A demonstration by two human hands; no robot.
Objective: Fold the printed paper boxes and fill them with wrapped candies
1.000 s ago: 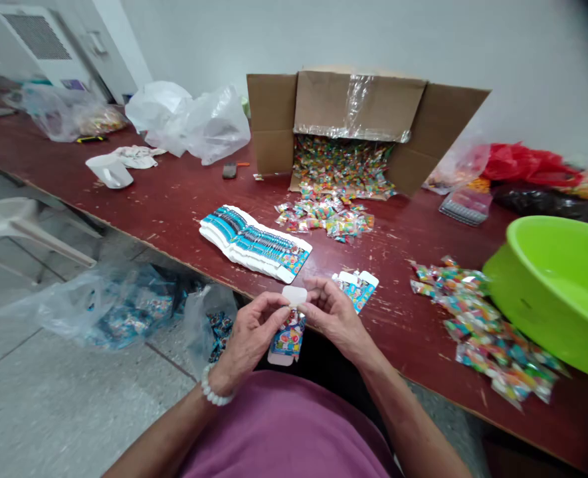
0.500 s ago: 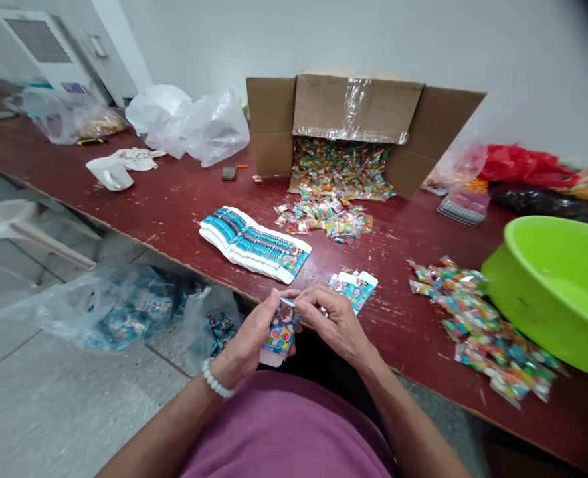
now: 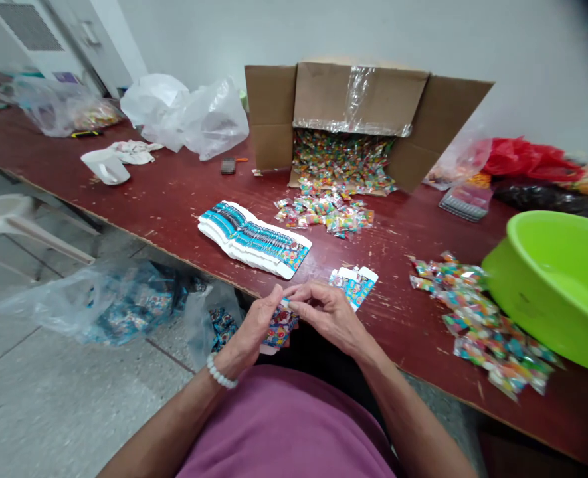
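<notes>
A long red-brown wooden table (image 3: 174, 199), scuffed and chipped, runs across the view, and a cardboard carton (image 3: 358, 99) lies on its side near the far edge with its flaps spread. A heap of small bright sachets (image 3: 341, 159) spills from its mouth and thins toward the middle of the desk. A second drift of sachets (image 3: 483, 325) lies toward the right end, against a lime-green plastic basin (image 3: 553, 285). Near the front edge, left of centre, sits a fanned stack of flat printed cards (image 3: 254, 239), with a few more cards (image 3: 353, 287) just beyond the hands. Both hands work at the near edge, almost touching. The left hand (image 3: 246, 325), a beaded bracelet (image 3: 218, 372) at its wrist, is closed around the lower part of a folded printed card (image 3: 280, 326). The right hand (image 3: 331, 315) is half curled, its fingertips pinching the card's pale top tab (image 3: 286, 304). The thin tab could crease or tear under a hard pull, and a slip at the desk's edge could drop the card into the open plastic bag (image 3: 214, 318) on the floor below.
</notes>
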